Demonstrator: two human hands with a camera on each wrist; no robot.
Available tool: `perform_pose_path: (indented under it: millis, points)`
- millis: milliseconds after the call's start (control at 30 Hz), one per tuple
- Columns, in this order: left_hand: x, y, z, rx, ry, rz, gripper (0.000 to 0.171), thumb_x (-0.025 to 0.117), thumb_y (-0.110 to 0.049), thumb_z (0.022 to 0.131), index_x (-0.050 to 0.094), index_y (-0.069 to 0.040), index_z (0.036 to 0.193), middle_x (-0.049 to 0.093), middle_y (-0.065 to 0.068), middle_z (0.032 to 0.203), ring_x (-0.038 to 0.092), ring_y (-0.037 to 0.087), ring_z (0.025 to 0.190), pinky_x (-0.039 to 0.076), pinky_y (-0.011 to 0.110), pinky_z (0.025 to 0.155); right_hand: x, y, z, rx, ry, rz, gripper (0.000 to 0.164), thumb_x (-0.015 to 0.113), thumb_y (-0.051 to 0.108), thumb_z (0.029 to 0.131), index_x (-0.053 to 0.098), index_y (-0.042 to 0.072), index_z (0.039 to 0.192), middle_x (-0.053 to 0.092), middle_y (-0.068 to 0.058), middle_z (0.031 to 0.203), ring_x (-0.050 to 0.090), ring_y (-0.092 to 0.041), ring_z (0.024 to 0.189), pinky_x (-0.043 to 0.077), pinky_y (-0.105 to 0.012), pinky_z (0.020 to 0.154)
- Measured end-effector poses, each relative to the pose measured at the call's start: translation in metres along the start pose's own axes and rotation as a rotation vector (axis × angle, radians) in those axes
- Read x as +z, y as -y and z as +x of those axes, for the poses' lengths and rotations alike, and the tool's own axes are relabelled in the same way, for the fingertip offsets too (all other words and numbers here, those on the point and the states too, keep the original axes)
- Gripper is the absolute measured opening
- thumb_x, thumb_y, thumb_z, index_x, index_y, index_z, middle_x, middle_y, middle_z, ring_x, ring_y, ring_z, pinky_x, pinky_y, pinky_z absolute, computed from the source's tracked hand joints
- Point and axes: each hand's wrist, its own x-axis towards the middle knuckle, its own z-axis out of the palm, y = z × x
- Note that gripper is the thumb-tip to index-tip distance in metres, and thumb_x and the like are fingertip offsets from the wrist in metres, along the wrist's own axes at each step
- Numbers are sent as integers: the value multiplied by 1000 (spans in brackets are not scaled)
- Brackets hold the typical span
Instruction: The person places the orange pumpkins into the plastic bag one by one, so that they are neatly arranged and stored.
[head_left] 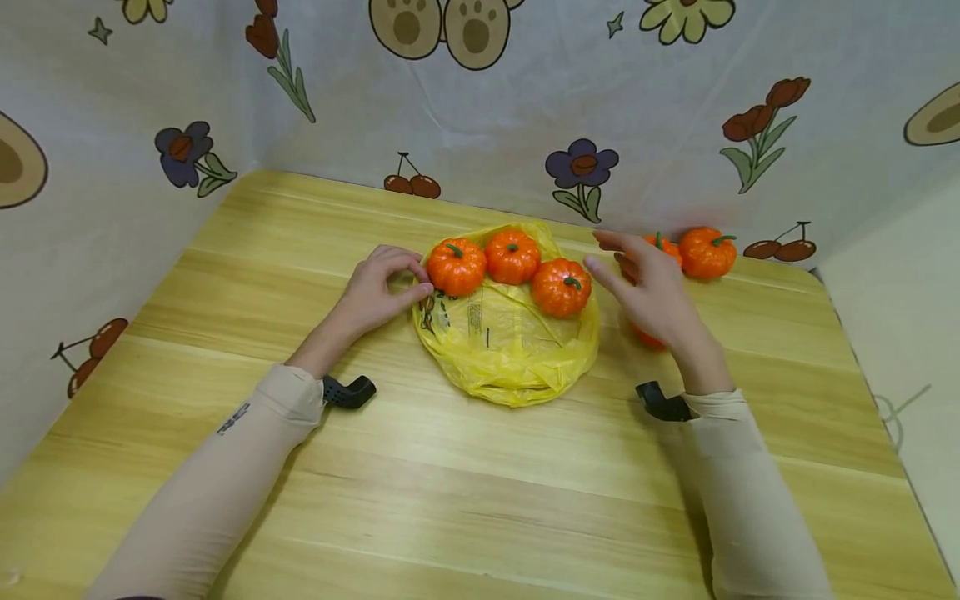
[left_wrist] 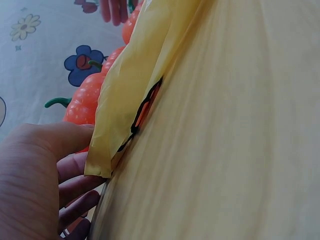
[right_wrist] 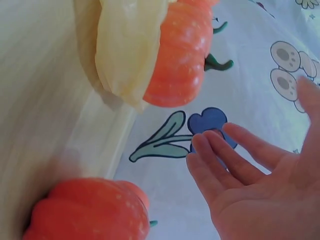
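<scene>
A yellow plastic bag [head_left: 517, 367] lies spread in a round on the table, its rim turned up. Three small orange toy pumpkins with green stems sit in its far part: a left pumpkin [head_left: 456, 268], a middle pumpkin [head_left: 513, 257] and a right pumpkin [head_left: 562, 288]. At the bag's left edge my left hand [head_left: 377, 287] pinches the rim between thumb and fingers, close to the left pumpkin. My right hand [head_left: 654, 287], fingers extended and holding nothing, hovers right of the bag. It partly hides two more pumpkins; one red-orange pumpkin [right_wrist: 90, 210] shows below it in the right wrist view.
Another pumpkin [head_left: 707, 253] stands at the table's back right, by the hanging cloth [head_left: 495, 125] printed with flowers and cherries. Black curved wrist pieces show at the left cuff [head_left: 349, 392] and right cuff [head_left: 663, 403]. The wooden table [head_left: 450, 500] ends at a right edge.
</scene>
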Motion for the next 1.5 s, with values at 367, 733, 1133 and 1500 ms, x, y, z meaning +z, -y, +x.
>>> perform_pose_path:
  millis: [367,733,1133,1500]
  points:
    - [0,-2,-1,-7,0,-15,15,81,-23,93,75,-10,97,66,14,141,51,32,137,29,60,122,-20,-5,-7,-3,-66,-81,49,48,47,111,63,15,146,63,-10,148,54,-35,141,39,-62,118]
    - [0,-3,-2,6,-6,-16,13,82,-21,92,76,-10,96,67,14,139,52,32,136,29,60,122,-50,-39,-31,70,-48,-93,49,42,40,114,57,13,151,58,-15,153,55,-40,133,41,-65,108]
    - [0,-2,-1,0,-7,-24,13,82,-22,93,76,-11,97,67,13,140,52,31,136,32,58,121,-90,-85,-68,201,-54,-174,52,41,41,114,53,10,153,54,-22,154,47,-47,141,41,-51,121]
    - [1,-1,-1,10,-12,-11,13,81,-22,93,76,-11,96,68,13,139,53,31,136,32,59,121,-87,-95,-76,217,6,-150,56,62,42,106,55,10,151,58,-20,150,50,-39,140,38,5,89]
